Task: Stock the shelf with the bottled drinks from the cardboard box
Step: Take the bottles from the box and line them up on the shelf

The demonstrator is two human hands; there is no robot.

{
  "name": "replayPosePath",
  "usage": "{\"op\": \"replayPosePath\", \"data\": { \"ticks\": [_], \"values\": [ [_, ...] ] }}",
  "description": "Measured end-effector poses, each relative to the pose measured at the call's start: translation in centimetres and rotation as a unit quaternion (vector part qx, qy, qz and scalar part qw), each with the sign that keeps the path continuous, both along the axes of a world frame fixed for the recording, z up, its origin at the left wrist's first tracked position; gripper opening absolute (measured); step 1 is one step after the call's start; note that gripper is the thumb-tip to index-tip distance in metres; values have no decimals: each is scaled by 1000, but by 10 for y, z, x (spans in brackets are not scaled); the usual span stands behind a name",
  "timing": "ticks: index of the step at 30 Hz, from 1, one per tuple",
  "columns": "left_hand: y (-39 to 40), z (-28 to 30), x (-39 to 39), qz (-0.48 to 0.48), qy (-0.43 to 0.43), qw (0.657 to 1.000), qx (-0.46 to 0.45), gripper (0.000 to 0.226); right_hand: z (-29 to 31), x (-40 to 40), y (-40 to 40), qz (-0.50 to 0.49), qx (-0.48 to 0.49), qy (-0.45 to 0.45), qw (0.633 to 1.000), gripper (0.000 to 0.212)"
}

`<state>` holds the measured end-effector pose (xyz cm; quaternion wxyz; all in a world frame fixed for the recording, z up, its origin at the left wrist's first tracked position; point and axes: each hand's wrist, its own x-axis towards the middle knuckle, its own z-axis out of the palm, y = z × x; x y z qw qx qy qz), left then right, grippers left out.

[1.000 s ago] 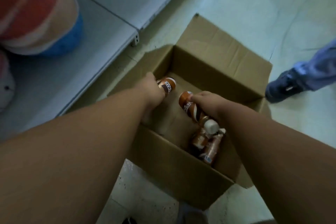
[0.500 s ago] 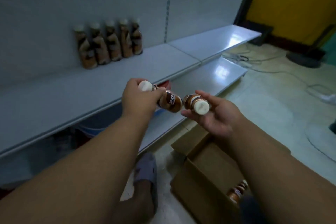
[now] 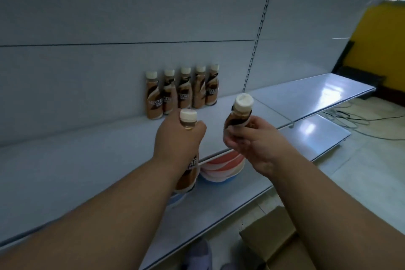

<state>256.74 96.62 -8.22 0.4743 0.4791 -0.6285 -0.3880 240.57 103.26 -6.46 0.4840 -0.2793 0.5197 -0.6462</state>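
My left hand point(image 3: 178, 138) grips a brown coffee bottle point(image 3: 187, 173) around its neck, upright, its white cap showing above my fingers. My right hand point(image 3: 252, 140) holds a second brown bottle point(image 3: 237, 116) with a white cap, tilted slightly left. Both bottles hang above the front part of the white shelf point(image 3: 87, 160). Several matching bottles point(image 3: 182, 90) stand in a row at the back of that shelf against the wall panel. A corner of the cardboard box point(image 3: 276, 241) shows on the floor at the lower right.
A lower shelf point(image 3: 317, 136) juts out beneath the upper one. A stack of red, white and blue bowls point(image 3: 221, 169) sits under the shelf. Cables point(image 3: 355, 116) trail on the floor at the right, before a yellow wall point(image 3: 381, 46). A grey slipper point(image 3: 198, 254) is below.
Both hands have risen from the box with a bottle each and turned the bottles upright, closer to the shelf. The view has lifted toward the shelf and its row of bottles.
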Motion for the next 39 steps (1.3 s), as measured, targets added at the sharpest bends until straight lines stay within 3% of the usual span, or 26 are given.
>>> {"op": "replayPosePath", "data": {
  "ticks": [4,9,15,21,25,29,39],
  "values": [
    [-48,0,-45,8,-29,999,-14,16,-20,-46,-55,-56,64,219,972,30],
    [-100,-4,-103,-11,-59,997,-44,12,-33,-98,-117,-93,104,514,846,42],
    [-159,-3,-171,-4,-66,996,-55,7,-48,-155,-182,-174,78,622,760,53],
    [-214,-1,-214,-83,-107,989,-56,23,-59,-194,-241,-213,19,602,769,42],
    [-244,16,-235,-111,-177,970,-125,30,-52,-220,-273,-192,3,580,791,39],
    [-262,34,-251,-94,-350,903,-231,36,-48,-236,-300,-131,1,573,809,36],
    [-278,50,-271,-59,-555,793,-243,31,-62,-245,-327,-89,-7,587,804,35]
  ]
}}
